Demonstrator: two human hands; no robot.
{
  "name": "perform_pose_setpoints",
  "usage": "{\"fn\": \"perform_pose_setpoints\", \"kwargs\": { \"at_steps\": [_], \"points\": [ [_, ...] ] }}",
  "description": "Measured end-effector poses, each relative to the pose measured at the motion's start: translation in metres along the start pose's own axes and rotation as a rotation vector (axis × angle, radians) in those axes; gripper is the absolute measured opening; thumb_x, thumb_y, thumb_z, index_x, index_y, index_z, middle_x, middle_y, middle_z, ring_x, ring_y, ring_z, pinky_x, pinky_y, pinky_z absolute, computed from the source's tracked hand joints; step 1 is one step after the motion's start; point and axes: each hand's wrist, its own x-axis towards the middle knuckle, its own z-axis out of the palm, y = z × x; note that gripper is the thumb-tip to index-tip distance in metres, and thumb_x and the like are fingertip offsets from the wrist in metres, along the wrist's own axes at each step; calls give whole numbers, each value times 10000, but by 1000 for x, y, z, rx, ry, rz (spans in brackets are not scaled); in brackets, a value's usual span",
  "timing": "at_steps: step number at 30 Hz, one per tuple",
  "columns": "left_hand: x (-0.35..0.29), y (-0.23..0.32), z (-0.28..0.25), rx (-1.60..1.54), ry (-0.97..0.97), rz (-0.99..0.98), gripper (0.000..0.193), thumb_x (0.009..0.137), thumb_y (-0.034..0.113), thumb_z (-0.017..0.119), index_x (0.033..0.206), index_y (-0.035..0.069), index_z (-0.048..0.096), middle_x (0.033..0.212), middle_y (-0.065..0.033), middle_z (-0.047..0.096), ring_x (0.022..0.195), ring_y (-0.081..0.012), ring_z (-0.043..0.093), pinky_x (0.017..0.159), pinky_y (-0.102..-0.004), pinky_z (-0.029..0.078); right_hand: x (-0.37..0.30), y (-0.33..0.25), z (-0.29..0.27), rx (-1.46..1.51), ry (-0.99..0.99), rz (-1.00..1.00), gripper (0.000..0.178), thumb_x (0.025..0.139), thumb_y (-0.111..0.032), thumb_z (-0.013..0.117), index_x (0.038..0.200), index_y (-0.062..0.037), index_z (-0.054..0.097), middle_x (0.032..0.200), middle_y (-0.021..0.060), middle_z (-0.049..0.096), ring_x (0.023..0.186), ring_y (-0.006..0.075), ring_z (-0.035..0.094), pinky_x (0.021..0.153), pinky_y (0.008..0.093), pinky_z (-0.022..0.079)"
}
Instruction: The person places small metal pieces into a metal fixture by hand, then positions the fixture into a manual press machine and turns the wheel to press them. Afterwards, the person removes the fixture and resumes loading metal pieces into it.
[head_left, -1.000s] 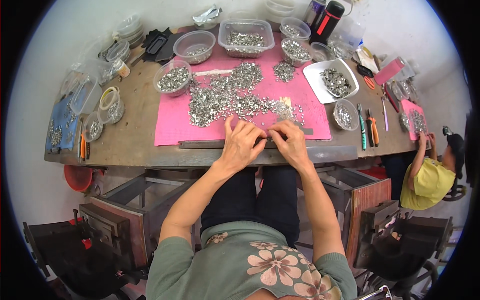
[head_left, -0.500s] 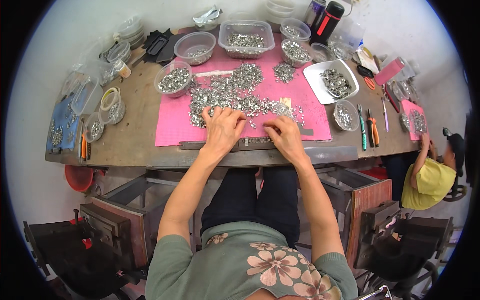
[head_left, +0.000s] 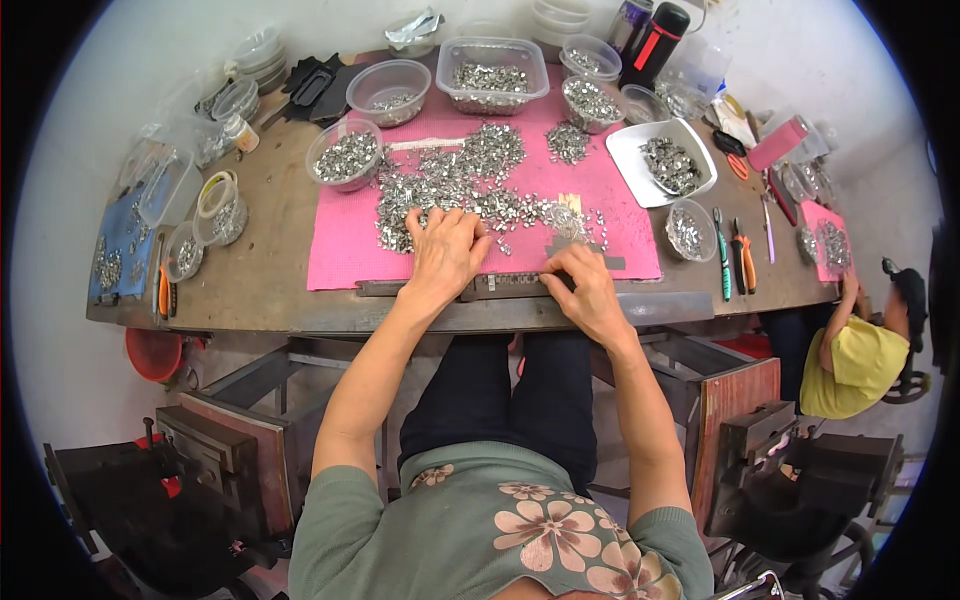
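Note:
A large heap of small shiny metal pieces (head_left: 440, 195) lies spread over a pink mat (head_left: 340, 240). My left hand (head_left: 445, 250) rests at the heap's near edge, fingers bent and apart among the pieces. Along the mat's front edge runs a narrow dark metal bar (head_left: 510, 284) with a row of small silver pieces in its slot. At its right end is my right hand (head_left: 588, 290), thumb and fingers closed together; anything between the fingertips is hidden. Beyond this hand lie a small clear bag-like bundle (head_left: 568, 222) and a flat grey strip (head_left: 612, 263).
Clear tubs of metal pieces, including a round tub (head_left: 345, 183) and a rectangular tub (head_left: 532, 98), stand behind the heap. A white tray (head_left: 625, 160), a small cup (head_left: 708, 245) and pliers (head_left: 748, 265) are at the right. Farther right, a person in a yellow top (head_left: 850, 370) sits working.
My right hand has moved nearer and slightly right, from above the mat to the bar's right end. My left hand stays at the heap's near edge.

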Motion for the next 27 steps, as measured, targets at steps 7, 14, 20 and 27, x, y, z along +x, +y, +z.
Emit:
{"fn": "perform_pose_setpoints", "kwargs": {
  "at_steps": [7, 14, 20, 27],
  "points": [
    [-2, 3, -7, 28, 1, 34, 93, 828, 191, 751, 844, 127, 686, 822, -32, 589, 915, -251, 555, 998, -539, 290, 9, 7, 1, 63, 11, 17, 77, 851, -44, 728, 924, -29, 707, 844, 94, 640, 795, 283, 621, 746, 383, 465],
    [-4, 3, -6, 17, -31, 7, 96, 841, 185, 764, 886, 117, 713, 863, -17, 617, 902, -224, 570, 1044, -541, 265, 52, 35, 29, -163, 58, -34, 75, 860, -125, 723, 918, -78, 732, 867, 90, 630, 856, 287, 631, 820, 413, 430],
    [-3, 4, -8, 24, -37, 18, 101, 830, 171, 773, 880, 111, 709, 852, -11, 619, 888, -222, 573, 1065, -556, 256, 61, 39, 31, -192, -24, -120, 81, 868, -150, 716, 922, -92, 730, 881, 96, 620, 849, 300, 629, 820, 435, 426],
    [-8, 51, 1, -168, -34, 125, 80, 838, 167, 745, 888, 132, 694, 845, 6, 620, 934, -196, 600, 1107, -576, 246, 59, 40, 33, -148, -28, -86, 72, 867, -126, 701, 913, -72, 693, 882, 107, 621, 840, 323, 619, 792, 449, 435]
  ]
}}
